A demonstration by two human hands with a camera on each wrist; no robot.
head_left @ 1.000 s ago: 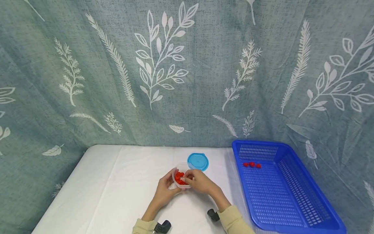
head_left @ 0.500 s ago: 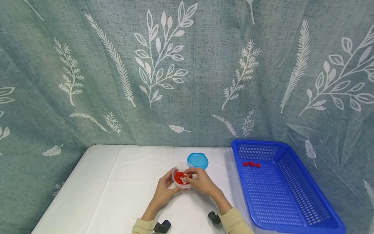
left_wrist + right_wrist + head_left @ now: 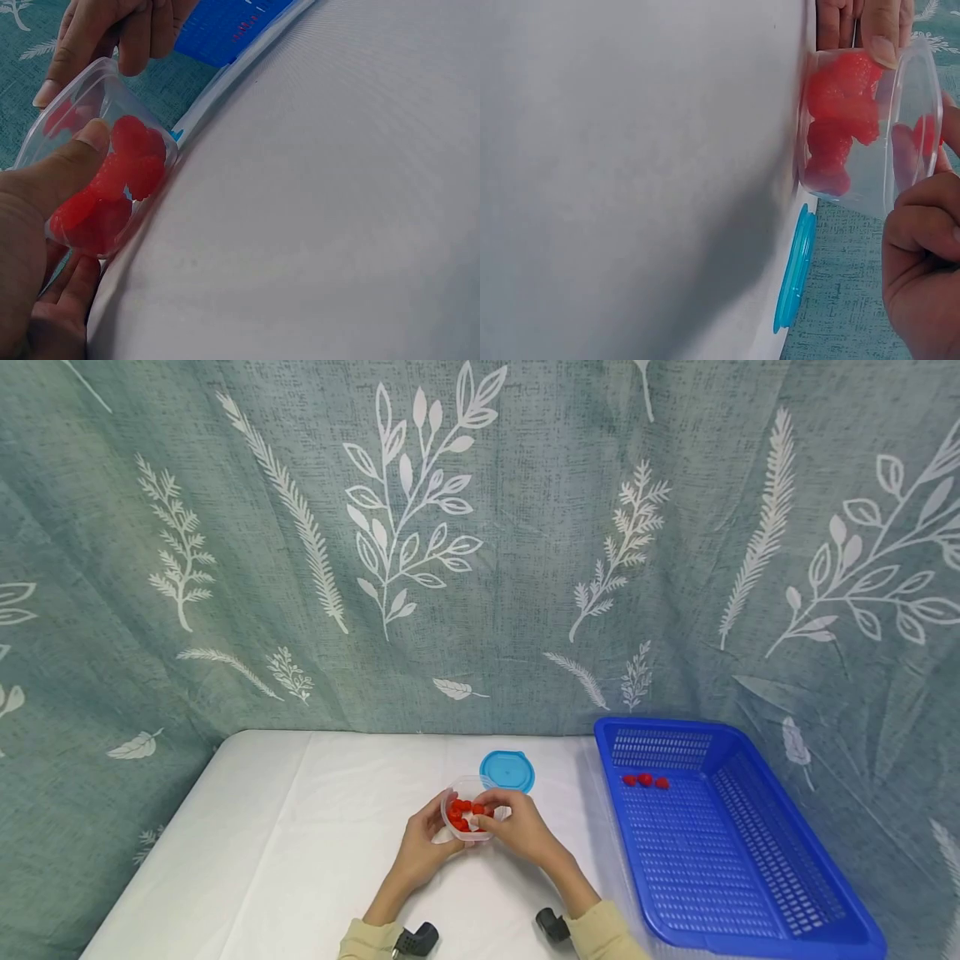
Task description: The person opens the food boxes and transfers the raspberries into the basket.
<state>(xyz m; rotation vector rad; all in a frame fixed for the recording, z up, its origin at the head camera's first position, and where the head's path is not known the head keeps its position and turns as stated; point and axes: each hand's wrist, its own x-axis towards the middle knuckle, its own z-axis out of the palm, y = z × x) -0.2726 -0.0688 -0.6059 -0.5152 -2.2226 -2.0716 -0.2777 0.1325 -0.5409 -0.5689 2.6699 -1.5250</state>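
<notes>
Shifted slightly rightward over the past second, with right hand (image 3: 522, 828) at tub (image 3: 467, 787) mouth, apparently pinching a red piece (image 3: 928, 135), clear of lower pieces (image 3: 844, 101): judged as single-piece handling, unfinished. Note tub gripped by left hand (image 3: 423, 843), with lid (image 3: 507, 772) behind on table (image 3: 300, 852).

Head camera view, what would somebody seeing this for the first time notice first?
Likely the bright blue basket at the right, three red pieces in its far left part. Next, the clear container of red lumps at lower center, held by the left hand while the right hand pinches a lump at its mouth. Behind hangs a grey-green, leaf-patterned curtain.
</notes>
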